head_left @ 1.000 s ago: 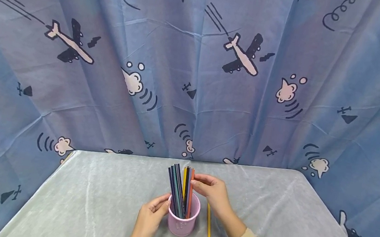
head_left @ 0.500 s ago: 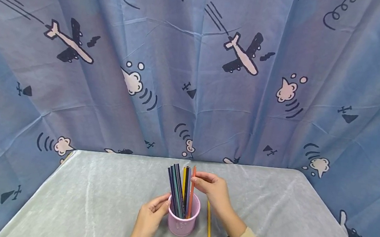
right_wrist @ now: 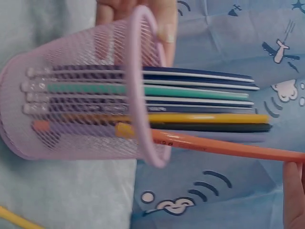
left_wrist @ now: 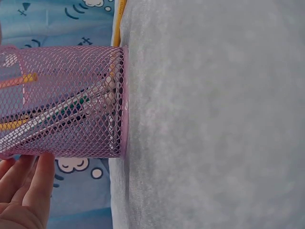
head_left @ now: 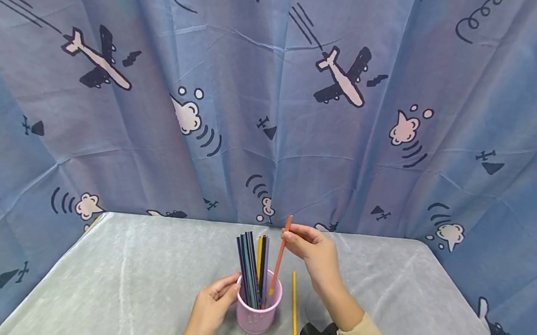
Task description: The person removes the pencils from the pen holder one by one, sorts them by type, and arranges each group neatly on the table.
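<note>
The right hand [head_left: 317,254] is pinching the orange pencil [head_left: 280,256], which should be drawn straight up clear of the pink mesh cup [head_left: 257,314] that the left hand [head_left: 211,311], fingers straight, is steadying.

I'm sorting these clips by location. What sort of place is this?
Probably a staged tabletop recording corner, not a lived-in room. A blue airplane-print curtain closes off the whole background, the table is draped in plain grey cloth, and on it stand only a pink mesh cup of pencils and a loose yellow pencil.
</note>
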`<state>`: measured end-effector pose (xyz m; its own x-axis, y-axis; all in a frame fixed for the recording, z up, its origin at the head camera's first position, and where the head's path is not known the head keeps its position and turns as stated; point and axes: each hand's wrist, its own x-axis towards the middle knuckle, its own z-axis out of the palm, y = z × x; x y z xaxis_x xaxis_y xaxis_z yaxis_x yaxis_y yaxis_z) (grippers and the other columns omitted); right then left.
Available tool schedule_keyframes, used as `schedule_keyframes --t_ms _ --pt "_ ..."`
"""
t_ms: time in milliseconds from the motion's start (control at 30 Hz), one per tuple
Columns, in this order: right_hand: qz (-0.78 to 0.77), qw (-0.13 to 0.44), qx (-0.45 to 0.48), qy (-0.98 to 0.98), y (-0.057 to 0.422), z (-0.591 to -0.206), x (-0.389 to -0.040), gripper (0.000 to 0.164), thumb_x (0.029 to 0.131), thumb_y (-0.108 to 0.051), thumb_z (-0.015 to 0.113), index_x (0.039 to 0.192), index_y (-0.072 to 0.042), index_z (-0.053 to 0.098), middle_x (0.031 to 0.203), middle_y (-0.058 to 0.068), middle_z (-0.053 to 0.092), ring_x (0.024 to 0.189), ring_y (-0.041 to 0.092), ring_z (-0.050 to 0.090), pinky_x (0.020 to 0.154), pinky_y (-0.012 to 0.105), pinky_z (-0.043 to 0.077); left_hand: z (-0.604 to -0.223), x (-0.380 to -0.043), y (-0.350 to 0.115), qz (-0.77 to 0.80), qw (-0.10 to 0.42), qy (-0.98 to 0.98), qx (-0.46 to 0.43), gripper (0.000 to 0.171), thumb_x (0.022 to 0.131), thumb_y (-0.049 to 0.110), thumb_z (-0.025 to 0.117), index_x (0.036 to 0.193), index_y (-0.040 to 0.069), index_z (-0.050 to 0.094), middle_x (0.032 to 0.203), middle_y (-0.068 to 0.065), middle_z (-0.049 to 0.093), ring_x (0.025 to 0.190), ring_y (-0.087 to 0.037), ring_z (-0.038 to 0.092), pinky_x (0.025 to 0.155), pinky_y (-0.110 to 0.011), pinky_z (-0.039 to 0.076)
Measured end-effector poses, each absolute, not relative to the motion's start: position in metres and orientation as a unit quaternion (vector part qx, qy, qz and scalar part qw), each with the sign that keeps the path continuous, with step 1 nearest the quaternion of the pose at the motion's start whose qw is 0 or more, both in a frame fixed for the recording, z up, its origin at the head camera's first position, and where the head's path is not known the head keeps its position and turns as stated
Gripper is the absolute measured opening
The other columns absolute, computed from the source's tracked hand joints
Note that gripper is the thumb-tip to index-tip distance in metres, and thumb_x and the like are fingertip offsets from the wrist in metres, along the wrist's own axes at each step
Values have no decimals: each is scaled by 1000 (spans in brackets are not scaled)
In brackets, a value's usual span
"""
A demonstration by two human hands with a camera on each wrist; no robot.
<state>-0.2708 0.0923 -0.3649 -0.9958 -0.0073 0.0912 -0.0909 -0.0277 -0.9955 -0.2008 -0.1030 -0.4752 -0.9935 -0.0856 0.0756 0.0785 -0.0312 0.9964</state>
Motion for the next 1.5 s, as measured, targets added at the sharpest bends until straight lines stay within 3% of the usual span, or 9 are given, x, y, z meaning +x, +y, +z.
schedule_keyframes --t_ms 300,500,833,1067,1500 --pt "737 67 51 -670 111 -342 -266 33 90 -2 70 118 14 62 85 -10 76 85 8 74 83 26 62 -475 -199 -104 -711 56 -701 2 42 99 18 62 130 -10 59 124 -26 67 105 -15 70 89 -20 59" --pt "739 88 62 -665 122 -332 -262 21 89 -1 71 109 5 70 84 -11 76 84 9 75 83 26 62 -475 -199 -104 -719 53 -693 4 43 98 18 63 130 -10 58 124 -26 67 103 -12 70 89 -19 58" --pt "725 70 48 -684 144 -346 -266 23 89 -9 74 110 0 72 87 -8 77 85 7 74 83 25 62 -475 -200 -103 -724 52 -688 4 43 97 18 64 130 -10 58 124 -26 67 102 -8 69 90 -18 58" --pt "715 38 37 -697 151 -358 -269 34 89 -4 73 119 11 66 85 -11 77 83 6 74 82 26 62 -476 -201 -102 -725 50 -687 5 43 98 18 64 130 -10 58 124 -25 67 100 -6 70 90 -17 57" --pt "688 -2 5 -726 156 -384 -274 41 91 -4 70 125 16 60 86 -7 76 81 3 72 81 24 62 -476 -200 -103 -728 47 -684 3 45 98 19 63 131 -10 57 125 -25 66 105 -11 69 92 -19 57"
